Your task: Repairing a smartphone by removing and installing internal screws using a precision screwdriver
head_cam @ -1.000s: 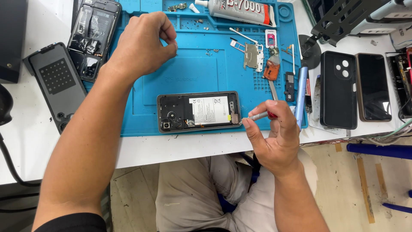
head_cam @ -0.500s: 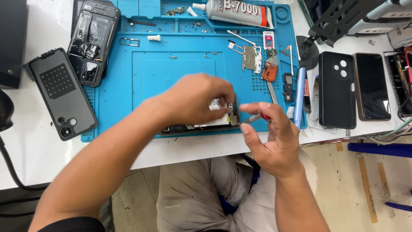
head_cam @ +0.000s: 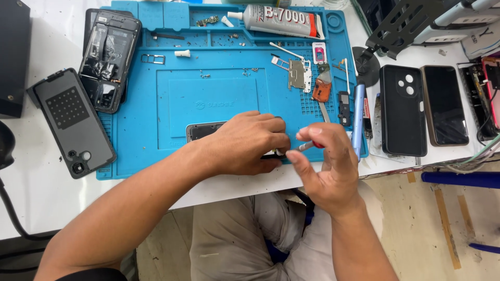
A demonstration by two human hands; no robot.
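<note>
The opened phone (head_cam: 204, 130) lies low in the middle of the frame on the blue mat (head_cam: 156, 151), and the left hand (head_cam: 249, 143) now covers most of it, fingers curled down to hold it still. A second ago that hand was up in the upper left of the frame (far from the phone). The right hand (head_cam: 325, 166) pinches a small red-handled screwdriver (head_cam: 308, 146), its tip now at the phone's right end, so the work looks ready.

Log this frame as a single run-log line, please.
left hand: resting on opened phone | right hand: holds red-handled screwdriver, tip at phone | surface: blue mat
</note>
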